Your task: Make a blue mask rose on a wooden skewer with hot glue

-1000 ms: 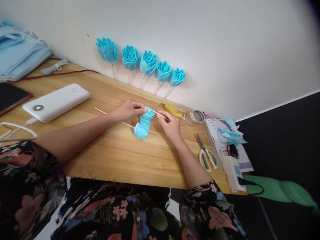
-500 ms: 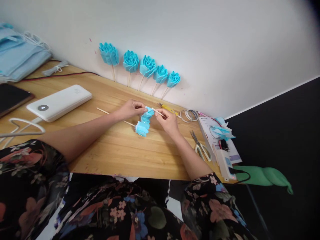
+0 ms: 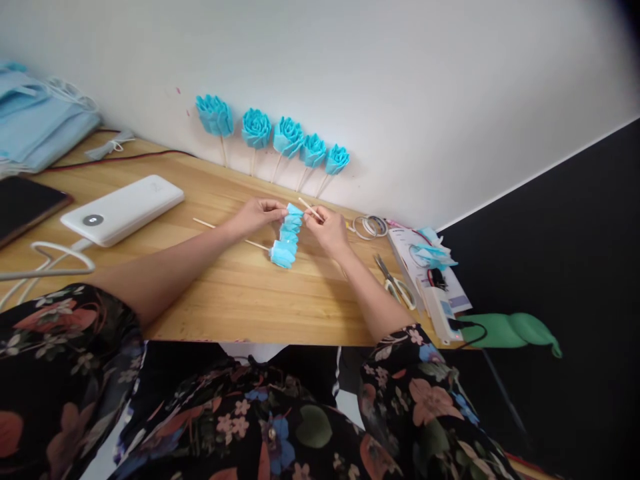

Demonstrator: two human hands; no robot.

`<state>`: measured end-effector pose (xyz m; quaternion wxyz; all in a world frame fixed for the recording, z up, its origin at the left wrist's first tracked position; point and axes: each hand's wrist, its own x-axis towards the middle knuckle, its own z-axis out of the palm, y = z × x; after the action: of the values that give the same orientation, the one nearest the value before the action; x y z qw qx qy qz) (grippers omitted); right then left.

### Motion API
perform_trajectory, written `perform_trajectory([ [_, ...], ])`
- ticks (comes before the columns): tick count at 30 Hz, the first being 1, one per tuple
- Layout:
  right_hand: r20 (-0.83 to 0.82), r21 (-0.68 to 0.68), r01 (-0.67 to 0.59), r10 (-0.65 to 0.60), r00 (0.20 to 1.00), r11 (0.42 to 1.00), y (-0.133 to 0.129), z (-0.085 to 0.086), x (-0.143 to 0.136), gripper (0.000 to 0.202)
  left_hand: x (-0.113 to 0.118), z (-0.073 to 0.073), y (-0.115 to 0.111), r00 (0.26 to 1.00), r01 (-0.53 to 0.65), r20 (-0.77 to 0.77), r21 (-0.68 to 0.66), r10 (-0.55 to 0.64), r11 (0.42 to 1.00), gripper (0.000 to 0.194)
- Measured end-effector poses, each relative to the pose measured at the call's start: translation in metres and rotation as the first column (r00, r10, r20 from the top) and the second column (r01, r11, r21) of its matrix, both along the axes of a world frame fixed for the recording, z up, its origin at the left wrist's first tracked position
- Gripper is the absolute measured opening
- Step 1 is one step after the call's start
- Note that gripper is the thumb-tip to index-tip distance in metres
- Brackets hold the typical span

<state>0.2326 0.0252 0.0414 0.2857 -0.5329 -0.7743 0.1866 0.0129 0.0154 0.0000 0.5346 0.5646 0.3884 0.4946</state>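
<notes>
A pleated light-blue strip (image 3: 289, 231) hangs down toward the tabletop, its upper end pinched between the thumb and fingers of my left hand (image 3: 265, 213). At its lower end the strip meets a thicker blue roll (image 3: 283, 254). A long thin wooden stick (image 3: 257, 245) runs from that roll to the left and passes beneath my left forearm. My right hand (image 3: 327, 230) is closed around a short pale stick (image 3: 310, 209), whose tip points up and left. The right fingertips are close beside the strip's upper edge; whether they touch it, I cannot tell.
Several blue flowers on sticks (image 3: 257, 128) lean against the wall. Scissors (image 3: 395, 283), tape rolls (image 3: 370, 227) and a power strip (image 3: 441, 315) lie to the right. A white power bank (image 3: 125, 210), a phone (image 3: 27, 210) and stacked blue masks (image 3: 40, 120) are at left.
The short stick in my right hand has tilted more upright, its tip lifting away from the strip. The strip's upper part looks straighter. The whole view has shifted slightly.
</notes>
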Motion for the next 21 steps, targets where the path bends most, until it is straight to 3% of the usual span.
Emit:
perform_trajectory([
  [5, -0.012, 0.001, -0.008, 0.008, 1.0, 1.0, -0.0004, -0.0008, -0.0008, 0.028, -0.0009, 0.0023, -0.0013, 0.997, 0.044, 0.064, -0.034, -0.041, 0.998, 0.032],
  [11, 0.009, -0.015, -0.002, 0.002, 1.0, 1.0, -0.0013, -0.0002, 0.001, 0.029, 0.0006, 0.0042, -0.0023, 0.998, 0.04, 0.048, -0.025, -0.038, 0.999, 0.021],
  [21, 0.016, -0.009, -0.001, 0.001, 1.0, 1.0, -0.0008, 0.0005, 0.0017, 0.03, 0.0014, 0.0062, -0.0026, 0.994, 0.099, 0.045, -0.043, -0.097, 0.994, 0.02],
])
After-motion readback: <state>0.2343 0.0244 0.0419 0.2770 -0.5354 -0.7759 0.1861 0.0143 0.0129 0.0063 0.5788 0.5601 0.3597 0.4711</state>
